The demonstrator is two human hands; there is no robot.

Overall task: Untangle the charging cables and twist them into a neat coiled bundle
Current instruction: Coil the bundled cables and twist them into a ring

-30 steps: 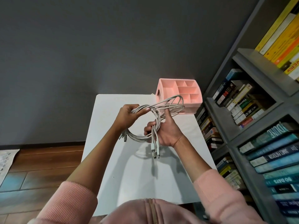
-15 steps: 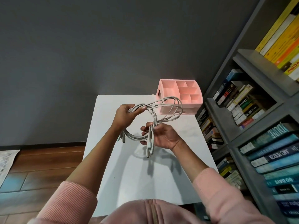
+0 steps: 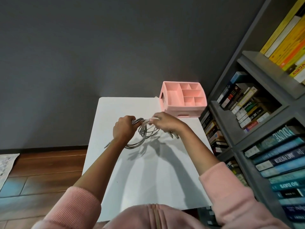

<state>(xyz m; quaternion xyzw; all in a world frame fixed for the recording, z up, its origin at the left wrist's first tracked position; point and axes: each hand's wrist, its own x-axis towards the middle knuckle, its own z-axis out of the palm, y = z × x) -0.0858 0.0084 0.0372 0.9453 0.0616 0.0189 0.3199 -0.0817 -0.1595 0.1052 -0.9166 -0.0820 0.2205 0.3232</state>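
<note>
Fingers of the left hand (image 3: 123, 130) curl tightly, pressed together, round a gathered section of the charging cables (image 3: 143, 134); several pale grey strands emerge side by side from the thumb side of this fist. Just beside them, the fingertips (image 3: 152, 119) of the right hand (image 3: 166, 123) pinch a strand of the same bundle; this hand is blurred, so the exact number of strands in the pinch cannot be told. Between the two grips the cables run as a short bridge, and below the fingers they hang in several overlapping loops forming a rough coil. Whether the lowest loop touches the surface beneath cannot be told. A cluster of plug ends (image 3: 174, 136) projects under the right wrist, on the far side from the left hand, and a single plug end (image 3: 106, 145) sticks out beyond the left wrist, away from the coil. Beneath both hands lies a white table (image 3: 148, 182), which bears the shadows of coil and forearms. Beyond the right fingertips, well apart from the cables, a pink organizer (image 3: 183, 109) with open compartments stands at the table's far corner. Pink sleeves (image 3: 231, 192) cover both forearms nearer the body. Outward of the right hand stands a grey bookshelf (image 3: 264, 66) filled with books; outward of the left hand are a wooden floor (image 3: 41, 166) and a dark wall (image 3: 82, 47).
</note>
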